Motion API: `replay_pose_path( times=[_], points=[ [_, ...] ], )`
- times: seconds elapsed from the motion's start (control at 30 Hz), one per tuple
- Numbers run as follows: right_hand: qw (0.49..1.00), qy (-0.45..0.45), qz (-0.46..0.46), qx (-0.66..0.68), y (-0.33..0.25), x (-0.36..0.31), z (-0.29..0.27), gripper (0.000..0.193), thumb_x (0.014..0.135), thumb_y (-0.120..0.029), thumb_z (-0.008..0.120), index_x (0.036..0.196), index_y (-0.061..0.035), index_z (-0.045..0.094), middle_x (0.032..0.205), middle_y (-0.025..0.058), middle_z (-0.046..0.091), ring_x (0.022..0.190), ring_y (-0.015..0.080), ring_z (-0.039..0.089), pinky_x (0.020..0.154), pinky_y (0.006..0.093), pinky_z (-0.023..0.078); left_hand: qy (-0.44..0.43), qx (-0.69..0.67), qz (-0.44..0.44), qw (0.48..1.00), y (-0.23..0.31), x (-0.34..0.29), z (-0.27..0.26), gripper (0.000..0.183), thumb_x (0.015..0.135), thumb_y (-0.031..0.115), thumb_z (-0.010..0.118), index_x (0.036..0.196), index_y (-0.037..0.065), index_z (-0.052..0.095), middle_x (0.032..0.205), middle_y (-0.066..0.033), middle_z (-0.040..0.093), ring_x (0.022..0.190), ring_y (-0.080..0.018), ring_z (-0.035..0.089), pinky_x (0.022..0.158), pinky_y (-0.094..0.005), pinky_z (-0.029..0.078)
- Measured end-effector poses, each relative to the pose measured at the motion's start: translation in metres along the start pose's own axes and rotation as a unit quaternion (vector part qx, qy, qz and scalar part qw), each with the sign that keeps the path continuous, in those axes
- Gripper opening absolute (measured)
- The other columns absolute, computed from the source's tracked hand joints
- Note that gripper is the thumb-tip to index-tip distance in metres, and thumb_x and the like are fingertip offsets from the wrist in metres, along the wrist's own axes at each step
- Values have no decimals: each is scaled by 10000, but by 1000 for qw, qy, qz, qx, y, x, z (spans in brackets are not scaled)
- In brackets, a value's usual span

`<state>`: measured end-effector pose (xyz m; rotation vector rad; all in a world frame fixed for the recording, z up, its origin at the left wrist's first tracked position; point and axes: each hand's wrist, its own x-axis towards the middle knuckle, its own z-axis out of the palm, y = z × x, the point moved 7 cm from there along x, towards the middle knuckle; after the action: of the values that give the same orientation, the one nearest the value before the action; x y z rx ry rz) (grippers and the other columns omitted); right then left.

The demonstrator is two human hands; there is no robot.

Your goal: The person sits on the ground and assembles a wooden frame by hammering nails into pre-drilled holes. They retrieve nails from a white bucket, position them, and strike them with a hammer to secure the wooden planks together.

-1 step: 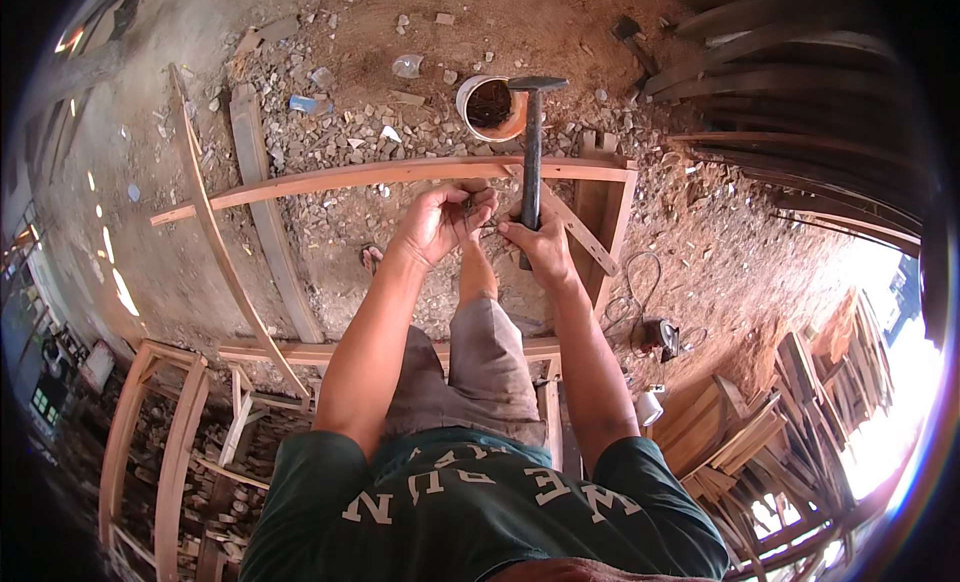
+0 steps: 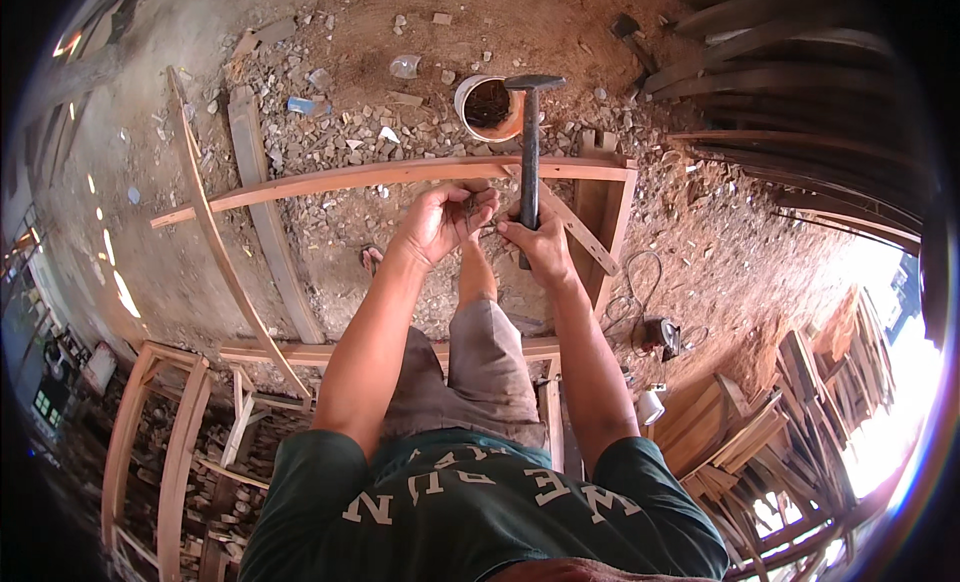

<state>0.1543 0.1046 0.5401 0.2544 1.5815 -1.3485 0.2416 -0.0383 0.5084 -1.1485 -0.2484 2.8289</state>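
Observation:
My right hand (image 2: pixel 543 244) is closed round the lower handle of a hammer (image 2: pixel 530 147). The hammer stands head-away from me, its dark metal head beyond the wooden frame's far rail. Beside it, my left hand (image 2: pixel 446 222) is turned palm up with the fingers curled in. Thin dark pieces that look like nails (image 2: pixel 473 210) show at those fingers, too small to make out well. Both hands are above the near side of the curved far rail (image 2: pixel 380 174) of a reddish wooden frame. A short slanted wooden brace (image 2: pixel 580 232) joins the frame's right corner.
A white bucket (image 2: pixel 461 110) with dark contents stands past the rail. A long thin strip (image 2: pixel 215 222) crosses the frame's left end. On the right lie a corded tool (image 2: pixel 660 334) and stacked offcuts (image 2: pixel 790 412). Another wooden frame (image 2: pixel 172 462) is at lower left. Rubble covers the ground.

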Motion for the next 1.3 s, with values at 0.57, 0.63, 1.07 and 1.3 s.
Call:
replay_pose_path(
  times=[0.57, 0.63, 1.07, 1.3],
  points=[
    [998, 21, 39, -53, -5, 44, -16, 208, 834, -64, 780, 990, 17, 669, 826, 49, 699, 746, 118, 655, 684, 286, 535, -14, 25, -41, 999, -2, 64, 15, 498, 897, -6, 442, 1359, -186, 489, 1373, -337, 572, 1277, -448, 608, 1022, -472, 613],
    [995, 51, 39, -71, -4, 47, -25, 200, 834, -75, 783, 978, 11, 674, 802, 40, 691, 725, 112, 642, 665, 285, 524, -18, 83, -34, 996, 4, 68, 18, 569, 887, -27, 417, 1441, -157, 438, 1472, -310, 520, 1344, -427, 566, 1089, -487, 566],
    [983, 128, 24, -127, 26, 26, -104, 151, 826, -108, 779, 895, -29, 671, 696, 23, 666, 552, 101, 556, 502, 279, 431, 129, 372, 34, 919, 38, 177, -21, 770, 963, -96, 352, 1669, 162, 187, 1708, -187, 232, 1428, -434, 477, 1180, -520, 441],
    [986, 113, 59, -111, 32, 6, -108, 142, 830, -96, 772, 901, -30, 668, 704, 23, 663, 587, 92, 551, 534, 281, 433, 167, 500, 72, 847, 48, 209, -28, 663, 1071, 37, 416, 1666, 216, 185, 1693, -143, 299, 1446, -365, 474, 1185, -541, 394]
  ],
)
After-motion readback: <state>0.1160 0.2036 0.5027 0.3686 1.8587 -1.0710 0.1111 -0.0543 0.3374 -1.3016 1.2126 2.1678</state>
